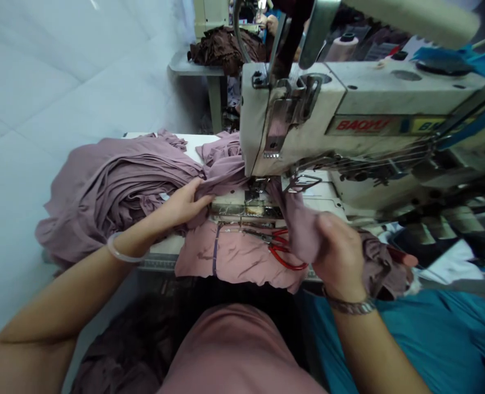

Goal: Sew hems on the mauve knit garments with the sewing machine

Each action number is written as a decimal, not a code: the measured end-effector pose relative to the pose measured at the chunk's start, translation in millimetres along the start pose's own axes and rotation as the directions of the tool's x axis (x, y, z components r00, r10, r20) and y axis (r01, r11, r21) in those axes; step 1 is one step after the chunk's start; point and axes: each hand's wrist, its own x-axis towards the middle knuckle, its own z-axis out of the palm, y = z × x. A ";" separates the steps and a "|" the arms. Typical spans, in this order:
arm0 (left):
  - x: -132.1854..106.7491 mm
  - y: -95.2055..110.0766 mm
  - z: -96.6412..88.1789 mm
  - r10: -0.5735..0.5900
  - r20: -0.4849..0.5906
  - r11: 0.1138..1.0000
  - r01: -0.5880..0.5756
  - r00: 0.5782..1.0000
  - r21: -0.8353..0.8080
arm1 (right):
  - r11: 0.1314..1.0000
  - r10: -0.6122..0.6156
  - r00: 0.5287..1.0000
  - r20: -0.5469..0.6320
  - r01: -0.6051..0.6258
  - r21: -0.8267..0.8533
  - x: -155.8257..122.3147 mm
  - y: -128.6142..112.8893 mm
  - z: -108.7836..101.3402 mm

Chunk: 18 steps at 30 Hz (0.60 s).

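Observation:
A mauve piece of fabric [228, 174] passes under the head of the sewing machine [293, 120]. My left hand [187, 202] grips it left of the needle area, thumb and fingers closed on the cloth. On the other side, my right hand [340, 249] holds the fabric's right end, slightly blurred, with the fingers wrapped around it. Below the machine bed lies a pink cloth pad [242, 254], and red-handled scissors [281, 249] rest on it beside my right hand. The needle and presser foot are partly hidden by the machine.
A large heap of mauve garments [115, 183] lies left of the machine, by my left forearm. More dark mauve cloth [384, 268] sits at the right. Behind, a table [197, 67] carries brown fabric [226, 46]. A thread cone [343, 48] stands behind the machine. A white tiled wall [62, 76] borders the left.

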 end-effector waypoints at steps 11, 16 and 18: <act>-67.8 -26.3 -42.2 -0.360 -0.087 0.911 0.329 0.929 -0.250 | 0.237 -0.415 0.439 0.797 0.898 -0.371 32.7 15.9 24.4; -39.9 19.1 -25.9 0.159 -0.181 0.946 -0.202 0.971 -0.252 | 0.162 -0.421 0.442 0.792 0.896 -0.414 34.2 11.3 31.8; -23.2 29.7 1.5 0.493 0.035 0.863 -0.483 0.870 -0.148 | 0.123 -0.415 0.452 0.790 0.888 -0.444 34.4 12.7 27.5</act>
